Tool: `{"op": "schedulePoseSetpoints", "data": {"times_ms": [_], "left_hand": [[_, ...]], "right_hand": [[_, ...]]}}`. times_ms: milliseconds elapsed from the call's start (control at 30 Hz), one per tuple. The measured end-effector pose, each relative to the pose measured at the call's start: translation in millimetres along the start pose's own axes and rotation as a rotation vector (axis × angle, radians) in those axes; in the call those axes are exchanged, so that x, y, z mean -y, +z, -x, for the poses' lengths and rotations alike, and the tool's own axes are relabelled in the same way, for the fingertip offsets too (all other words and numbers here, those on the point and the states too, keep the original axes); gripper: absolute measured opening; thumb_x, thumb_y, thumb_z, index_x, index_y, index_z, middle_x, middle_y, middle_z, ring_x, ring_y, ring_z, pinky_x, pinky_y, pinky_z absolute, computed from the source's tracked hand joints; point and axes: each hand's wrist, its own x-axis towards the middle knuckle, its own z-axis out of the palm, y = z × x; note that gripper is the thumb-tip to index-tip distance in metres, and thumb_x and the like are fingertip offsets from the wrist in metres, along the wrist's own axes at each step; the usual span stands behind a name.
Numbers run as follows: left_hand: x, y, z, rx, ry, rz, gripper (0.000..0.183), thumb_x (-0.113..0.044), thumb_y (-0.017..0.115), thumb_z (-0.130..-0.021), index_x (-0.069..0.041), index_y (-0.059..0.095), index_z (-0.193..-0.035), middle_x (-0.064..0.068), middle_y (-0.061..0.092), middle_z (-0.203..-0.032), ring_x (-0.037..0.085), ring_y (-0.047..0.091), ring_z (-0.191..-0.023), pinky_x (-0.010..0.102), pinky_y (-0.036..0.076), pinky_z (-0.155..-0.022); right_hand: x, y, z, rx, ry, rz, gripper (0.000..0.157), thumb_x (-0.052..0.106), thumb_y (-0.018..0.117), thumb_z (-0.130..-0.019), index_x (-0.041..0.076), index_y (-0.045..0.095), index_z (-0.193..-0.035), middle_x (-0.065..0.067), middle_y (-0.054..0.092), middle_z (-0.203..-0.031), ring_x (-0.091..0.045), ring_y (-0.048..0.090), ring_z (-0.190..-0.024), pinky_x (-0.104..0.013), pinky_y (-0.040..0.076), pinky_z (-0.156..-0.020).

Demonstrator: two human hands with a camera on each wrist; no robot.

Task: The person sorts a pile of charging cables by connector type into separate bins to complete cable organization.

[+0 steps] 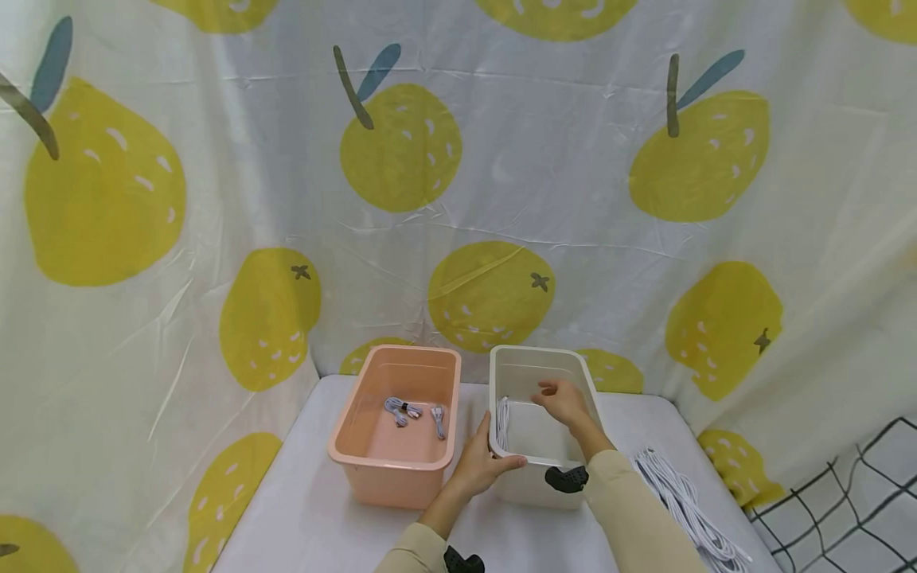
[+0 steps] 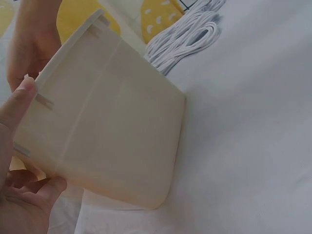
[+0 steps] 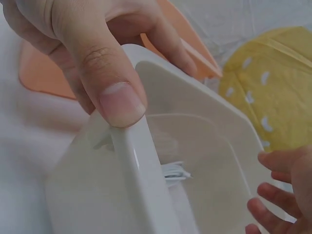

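My left hand (image 1: 478, 464) grips the near left corner of a cream plastic bin (image 1: 526, 485), its thumb over the rim and its fingers along the outer side. Over the inside of this bin hovers my right hand (image 1: 563, 402), fingers loosely bent; in the right wrist view nothing shows between them. A bundle of white cable (image 1: 503, 423) lies along the bin's left inner wall. Close by on the left stands a peach-coloured bin (image 1: 390, 461). On its floor are a pale cable tied with a dark band (image 1: 403, 410) and a small folded cable (image 1: 438, 422).
Long loops of white cable (image 1: 688, 505) lie on the white-covered table (image 1: 286, 525), right of the cream bin. Behind the table hangs a curtain (image 1: 501, 167) printed with yellow fruit. A black wire grid (image 1: 845, 493) stands at the lower right.
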Motion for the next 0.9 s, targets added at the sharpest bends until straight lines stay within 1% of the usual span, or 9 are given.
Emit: {"op": "schedulePoseSetpoints", "data": {"times_ms": [33, 233, 267, 467, 700, 767, 900], "left_hand": [[0.1, 0.0, 0.2, 0.0, 0.007, 0.0, 0.11, -0.025, 0.091, -0.083, -0.011, 0.02, -0.165, 0.011, 0.052, -0.149, 0.029, 0.057, -0.124, 0.045, 0.047, -0.103], [-2.4, 0.4, 1.2, 0.001, 0.012, -0.007, 0.111, -0.025, 0.091, -0.083, -0.009, 0.019, -0.165, 0.011, 0.053, -0.148, 0.028, 0.058, -0.123, 0.043, 0.049, -0.101], [-3.0, 0.4, 1.2, 0.003, 0.008, -0.006, 0.111, -0.025, 0.091, -0.083, -0.01, 0.019, -0.166, 0.01, 0.053, -0.148, 0.027, 0.058, -0.124, 0.042, 0.049, -0.101], [-3.9, 0.5, 1.4, 0.002, 0.006, -0.009, 0.112, -0.024, 0.091, -0.083, -0.006, 0.017, -0.165, 0.014, 0.05, -0.151, 0.029, 0.055, -0.127, 0.047, 0.046, -0.104], [-5.3, 0.2, 3.2, -0.011, 0.02, -0.011, 0.111, -0.022, 0.091, -0.082, -0.007, 0.019, -0.165, 0.015, 0.053, -0.147, 0.03, 0.056, -0.124, 0.048, 0.047, -0.103], [-5.8, 0.2, 3.5, -0.014, 0.025, -0.017, 0.111, -0.021, 0.091, -0.082, -0.004, 0.019, -0.164, 0.016, 0.052, -0.148, 0.029, 0.056, -0.124, 0.049, 0.047, -0.103], [-6.1, 0.2, 2.9, -0.012, 0.023, -0.016, 0.111, -0.021, 0.091, -0.082, -0.002, 0.018, -0.164, 0.017, 0.051, -0.149, 0.029, 0.056, -0.125, 0.049, 0.046, -0.105]], "right_hand": [[1, -0.9, 0, 0.001, -0.006, -0.001, 0.045, 0.014, 0.074, -0.093, -0.009, 0.064, -0.131, -0.026, 0.07, -0.118, -0.044, 0.064, -0.111, -0.053, 0.053, -0.093], [3, -7.5, 3, 0.012, -0.022, -0.044, 0.045, 0.012, 0.074, -0.093, -0.009, 0.064, -0.131, -0.027, 0.069, -0.117, -0.042, 0.065, -0.108, -0.052, 0.054, -0.09], [3, -8.8, 3, 0.011, -0.022, -0.046, 0.045, 0.013, 0.075, -0.093, -0.009, 0.064, -0.131, -0.027, 0.069, -0.116, -0.042, 0.065, -0.108, -0.051, 0.054, -0.09], [0, -16.4, 6, -0.027, -0.055, 0.009, 0.043, 0.013, 0.077, -0.091, -0.008, 0.067, -0.127, -0.023, 0.072, -0.11, -0.041, 0.066, -0.106, -0.05, 0.055, -0.088], [-8, -28.6, 9, -0.056, -0.093, 0.052, 0.041, 0.018, 0.077, -0.091, -0.005, 0.07, -0.124, -0.021, 0.073, -0.111, -0.041, 0.066, -0.108, -0.052, 0.052, -0.091], [-10, -32.9, 10, -0.064, -0.109, 0.059, 0.042, 0.018, 0.078, -0.09, -0.005, 0.07, -0.124, -0.021, 0.073, -0.111, -0.041, 0.067, -0.107, -0.052, 0.052, -0.091], [-16, -41.4, 13, -0.075, -0.133, 0.058, 0.042, 0.016, 0.078, -0.09, -0.006, 0.069, -0.125, -0.023, 0.072, -0.112, -0.04, 0.069, -0.103, -0.049, 0.055, -0.086]]}}
